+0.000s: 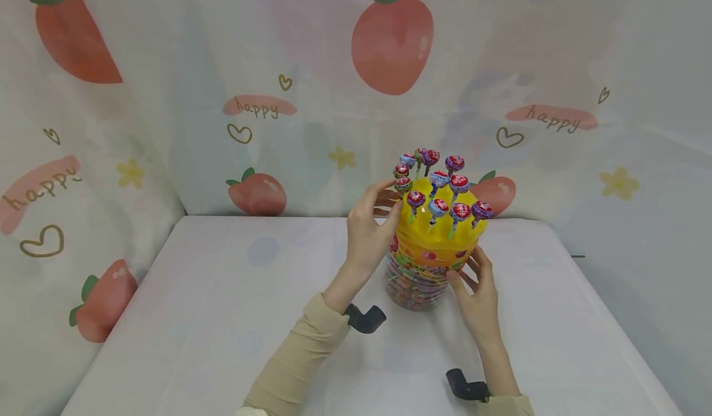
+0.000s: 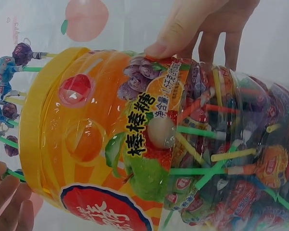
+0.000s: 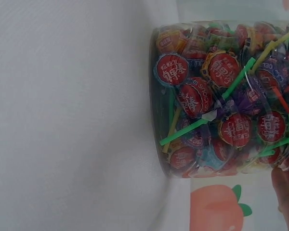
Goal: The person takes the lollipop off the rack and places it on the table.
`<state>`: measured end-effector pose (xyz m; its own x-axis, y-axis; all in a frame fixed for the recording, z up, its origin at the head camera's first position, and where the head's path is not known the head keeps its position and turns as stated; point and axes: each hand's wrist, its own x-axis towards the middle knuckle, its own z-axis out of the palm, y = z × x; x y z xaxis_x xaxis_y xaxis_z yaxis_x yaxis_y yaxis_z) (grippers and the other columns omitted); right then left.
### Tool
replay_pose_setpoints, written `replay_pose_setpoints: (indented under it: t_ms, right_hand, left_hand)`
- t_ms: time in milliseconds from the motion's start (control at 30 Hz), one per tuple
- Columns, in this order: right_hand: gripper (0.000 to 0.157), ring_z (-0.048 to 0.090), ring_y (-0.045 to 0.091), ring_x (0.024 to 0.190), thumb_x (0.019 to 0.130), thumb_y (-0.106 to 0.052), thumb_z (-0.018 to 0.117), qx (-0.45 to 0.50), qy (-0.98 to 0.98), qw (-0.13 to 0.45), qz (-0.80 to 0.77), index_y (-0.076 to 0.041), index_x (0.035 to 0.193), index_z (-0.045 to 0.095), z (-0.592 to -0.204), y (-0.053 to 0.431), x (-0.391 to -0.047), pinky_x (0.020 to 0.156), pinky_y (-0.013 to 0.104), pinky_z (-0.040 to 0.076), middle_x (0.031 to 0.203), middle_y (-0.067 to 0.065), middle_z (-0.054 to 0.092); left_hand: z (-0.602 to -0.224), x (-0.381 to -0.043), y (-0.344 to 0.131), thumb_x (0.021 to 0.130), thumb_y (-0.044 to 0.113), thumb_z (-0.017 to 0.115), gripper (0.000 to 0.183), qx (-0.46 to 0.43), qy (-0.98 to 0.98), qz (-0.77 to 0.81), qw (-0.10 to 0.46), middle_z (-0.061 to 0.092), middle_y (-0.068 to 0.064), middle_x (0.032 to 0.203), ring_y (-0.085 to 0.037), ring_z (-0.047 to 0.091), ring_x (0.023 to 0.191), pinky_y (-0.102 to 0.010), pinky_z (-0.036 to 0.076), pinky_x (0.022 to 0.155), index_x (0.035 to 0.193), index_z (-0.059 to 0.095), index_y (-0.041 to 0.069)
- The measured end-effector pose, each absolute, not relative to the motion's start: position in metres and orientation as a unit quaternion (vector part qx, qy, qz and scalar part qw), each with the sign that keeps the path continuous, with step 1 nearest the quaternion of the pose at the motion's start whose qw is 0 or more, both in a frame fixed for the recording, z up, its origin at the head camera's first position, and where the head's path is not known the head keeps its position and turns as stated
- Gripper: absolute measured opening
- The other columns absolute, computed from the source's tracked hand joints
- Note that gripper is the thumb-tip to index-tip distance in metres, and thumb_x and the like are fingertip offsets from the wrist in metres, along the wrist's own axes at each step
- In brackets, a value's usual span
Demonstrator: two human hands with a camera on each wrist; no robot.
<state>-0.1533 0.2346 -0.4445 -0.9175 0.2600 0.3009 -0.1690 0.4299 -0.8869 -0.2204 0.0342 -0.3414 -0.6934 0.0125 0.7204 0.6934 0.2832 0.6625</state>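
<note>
A clear candy jar full of wrapped lollipops stands on the table, with a fruit-printed label and a yellow lid. Several lollipops stick up out of the lid. At the lid's left edge my left hand pinches a green-wrapped lollipop by its stick, the thumb close against the lid. My right hand grips the jar's right side below the lid, thumb on the label in front; its other fingers are partly hidden behind the jar. The right wrist view shows loose lollipops inside.
A white cloth covers the table. Behind it hangs a printed curtain with peaches and hearts. Dark curved wrist mounts sit by both wrists, above beige sleeves.
</note>
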Motion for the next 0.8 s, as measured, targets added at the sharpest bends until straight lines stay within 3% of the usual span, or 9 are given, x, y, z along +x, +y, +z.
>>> replay_pose_setpoints:
  t_ms: [100, 300, 567, 800]
  right_hand:
    - [0.074, 0.037, 0.021, 0.138, 0.092, -0.011, 0.063, -0.029, -0.823, 0.200, 0.531, -0.023, 0.152, 0.022, -0.4440, 0.2341, -0.1527, 0.108, 0.026, 0.040, 0.153, 0.003, 0.034]
    - [0.075, 0.038, 0.022, 0.138, 0.091, -0.011, 0.064, -0.026, -0.825, 0.204, 0.527, -0.023, 0.152, 0.022, -0.4451, 0.2350, -0.1528, 0.105, 0.017, 0.040, 0.153, 0.004, 0.034]
    - [0.075, 0.038, 0.022, 0.138, 0.091, -0.011, 0.064, -0.032, -0.824, 0.202, 0.529, -0.023, 0.152, 0.022, -0.4454, 0.2347, -0.1532, 0.108, 0.033, 0.040, 0.153, 0.004, 0.035]
    - [0.075, 0.038, 0.023, 0.138, 0.090, -0.010, 0.064, -0.031, -0.823, 0.206, 0.529, -0.022, 0.152, 0.023, -0.4456, 0.2352, -0.1530, 0.103, 0.014, 0.039, 0.153, 0.004, 0.035]
  left_hand:
    - [-0.3417, -0.2212, 0.0357, 0.090, 0.008, 0.064, 0.034, -0.236, -0.735, -0.557, 0.308, 0.071, -0.012, 0.100, -0.022, 0.069, 0.087, -0.022, 0.056, 0.074, 0.123, 0.057, 0.004]
    - [-0.3421, -0.2224, 0.0373, 0.090, 0.005, 0.063, 0.034, -0.230, -0.725, -0.578, 0.296, 0.070, -0.014, 0.100, -0.024, 0.068, 0.087, -0.023, 0.056, 0.074, 0.123, 0.058, 0.004]
    - [-0.3437, -0.2253, 0.0395, 0.090, 0.003, 0.063, 0.033, -0.231, -0.718, -0.589, 0.290, 0.069, -0.014, 0.098, -0.024, 0.067, 0.086, -0.024, 0.056, 0.074, 0.122, 0.059, 0.006]
    - [-0.3434, -0.2267, 0.0406, 0.090, 0.002, 0.062, 0.032, -0.237, -0.705, -0.602, 0.291, 0.068, -0.015, 0.097, -0.025, 0.066, 0.085, -0.024, 0.056, 0.072, 0.121, 0.060, 0.006]
